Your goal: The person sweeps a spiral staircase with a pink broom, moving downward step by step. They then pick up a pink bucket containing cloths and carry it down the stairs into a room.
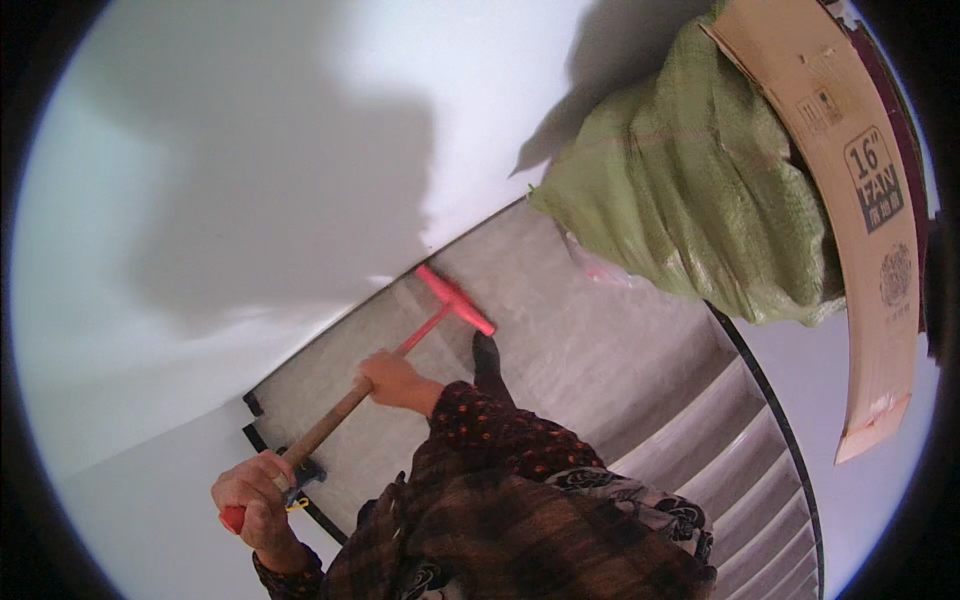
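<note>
A long-handled tool, apparently a broom, has a pink T-shaped head (456, 300) on the grey landing floor (525, 262), close to the wall edge. My left hand (255, 495), at lower left, is closed around the top of its brown handle (330, 424), near the red end cap. Lower on the shaft, my right hand (390, 381) grips where brown turns to pink. Bristles or a blade under the head cannot be made out. The toe of my dark shoe (486, 356) lies just beside the head.
A full green woven sack (675, 180) stands at the upper right against the white wall (225, 187), with a bent cardboard sheet (840, 150) by it. Stairs (697, 427) lead off at the lower right, edged by a dark skirting strip. A dark blue object (307, 472) lies behind my left hand.
</note>
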{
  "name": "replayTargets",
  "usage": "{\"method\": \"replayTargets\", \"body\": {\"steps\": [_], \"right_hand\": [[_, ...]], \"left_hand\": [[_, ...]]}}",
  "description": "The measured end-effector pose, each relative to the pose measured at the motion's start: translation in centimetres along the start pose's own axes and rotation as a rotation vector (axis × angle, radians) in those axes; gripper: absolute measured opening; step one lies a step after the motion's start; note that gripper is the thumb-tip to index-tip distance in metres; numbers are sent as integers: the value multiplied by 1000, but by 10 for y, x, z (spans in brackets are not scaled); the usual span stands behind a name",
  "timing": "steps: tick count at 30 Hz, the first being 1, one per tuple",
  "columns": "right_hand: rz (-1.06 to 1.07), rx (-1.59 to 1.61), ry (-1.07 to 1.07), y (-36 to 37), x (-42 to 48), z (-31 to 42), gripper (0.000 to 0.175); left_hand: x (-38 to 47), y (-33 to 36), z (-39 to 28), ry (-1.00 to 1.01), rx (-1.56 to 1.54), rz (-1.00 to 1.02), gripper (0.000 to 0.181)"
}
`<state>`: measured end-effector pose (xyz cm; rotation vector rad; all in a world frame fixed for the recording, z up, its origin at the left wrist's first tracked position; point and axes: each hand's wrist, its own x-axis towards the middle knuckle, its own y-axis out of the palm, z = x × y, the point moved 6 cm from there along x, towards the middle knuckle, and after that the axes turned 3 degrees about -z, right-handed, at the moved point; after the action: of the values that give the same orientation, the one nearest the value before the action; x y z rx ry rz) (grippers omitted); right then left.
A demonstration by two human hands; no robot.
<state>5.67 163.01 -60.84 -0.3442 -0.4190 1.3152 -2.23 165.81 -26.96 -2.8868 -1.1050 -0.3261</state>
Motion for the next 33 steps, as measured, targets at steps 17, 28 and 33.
{"method": "replayTargets", "body": {"steps": [17,28,33], "right_hand": [[-218,-228,204,143,-92,-7,11],[-573,-144,353,55,-223,46,7],[-881,-444,634,-96,-387,16,16]], "left_hand": [[-156,-96,46,-256,255,8,38],[-157,21,-6,39,-177,527,43],[-195,170,32,51,-277,675,45]]}}
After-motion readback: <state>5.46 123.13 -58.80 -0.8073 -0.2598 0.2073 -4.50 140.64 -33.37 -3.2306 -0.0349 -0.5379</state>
